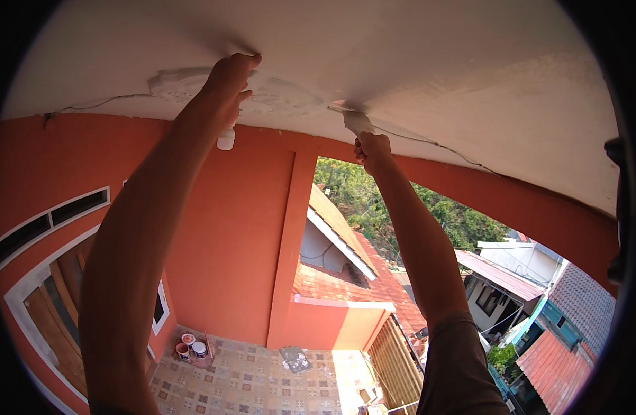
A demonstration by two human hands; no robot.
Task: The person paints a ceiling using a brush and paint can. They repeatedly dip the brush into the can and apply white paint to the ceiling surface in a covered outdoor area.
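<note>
Scraper (359,123) juts up from our right hand (373,150), which clenches it close to the ceiling (470,62); our left hand (231,77) is raised near a bulb (226,140), whether holding anything we cannot tell.

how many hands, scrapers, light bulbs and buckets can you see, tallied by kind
Hands: 2 (left hand, right hand)
Scraper, held in the right hand: 1
White light bulb: 1
Buckets: 3
Total: 7
</note>
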